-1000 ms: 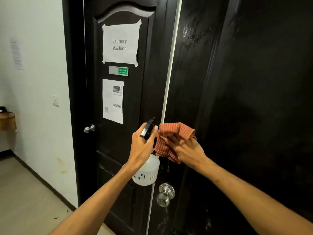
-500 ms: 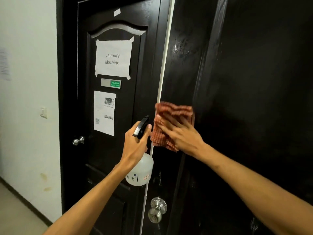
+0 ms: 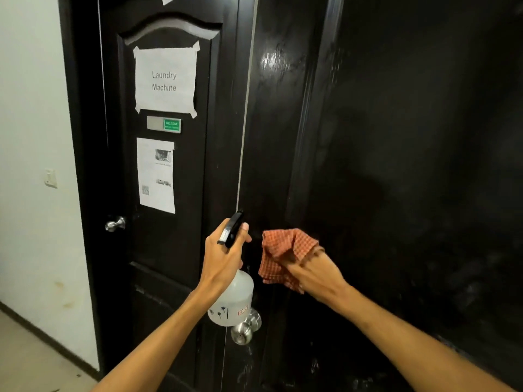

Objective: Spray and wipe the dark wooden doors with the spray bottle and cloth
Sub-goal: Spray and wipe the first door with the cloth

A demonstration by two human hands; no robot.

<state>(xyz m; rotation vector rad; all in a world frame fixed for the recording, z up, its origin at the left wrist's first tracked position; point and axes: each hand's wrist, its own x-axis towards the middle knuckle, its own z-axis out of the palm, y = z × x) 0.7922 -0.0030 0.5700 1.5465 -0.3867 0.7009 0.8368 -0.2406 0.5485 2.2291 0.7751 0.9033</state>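
Observation:
Two dark wooden doors stand side by side. The right door (image 3: 396, 165) is close to me and shines wet near its top left. My right hand (image 3: 317, 271) presses a crumpled red checked cloth (image 3: 283, 250) against its left stile, a little above the knob. My left hand (image 3: 223, 258) grips the neck of a clear spray bottle (image 3: 233, 301) with a black trigger head, held upright just left of the cloth. The left door (image 3: 184, 250) carries taped papers.
A "Laundry Machine" sign (image 3: 165, 80), a small green plate (image 3: 164, 125) and a printed sheet (image 3: 156, 175) hang on the left door. Silver knobs sit at left (image 3: 114, 223) and below the bottle (image 3: 244, 331). A white wall (image 3: 34, 165) with a switch (image 3: 51, 178) lies left.
My right hand slid the cloth up the right door's edge, then back down to just above the knob. The left hand kept holding the bottle beside it.

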